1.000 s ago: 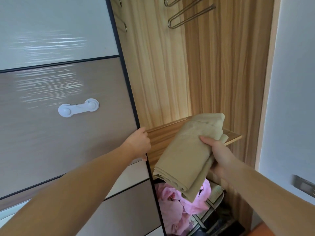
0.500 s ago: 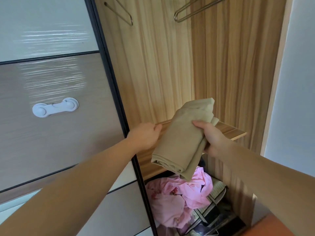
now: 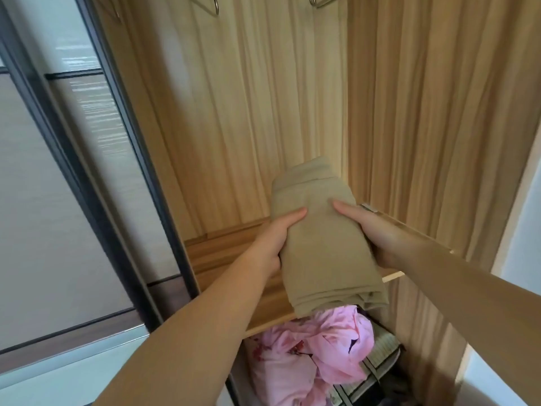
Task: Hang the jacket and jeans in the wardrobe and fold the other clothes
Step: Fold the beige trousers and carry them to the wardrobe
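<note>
A folded beige garment (image 3: 325,244) is held over the wooden shelf (image 3: 222,259) inside the open wardrobe. My left hand (image 3: 275,238) grips its left side, thumb on top. On the other side my right hand (image 3: 377,230) holds it the same way. The garment's near end sticks out past the shelf's front edge. No jacket or jeans can be seen.
Metal hangers (image 3: 209,4) hang at the top of the wardrobe. Below the shelf lies crumpled pink clothing (image 3: 319,356) on a striped storage box (image 3: 380,350). The sliding door (image 3: 73,171) stands pushed to the left. A pale wall (image 3: 524,230) is at the right.
My left hand left the sliding door's edge and took hold of the garment's left side. The door has slid further left. The garment now lies lengthwise over the shelf.
</note>
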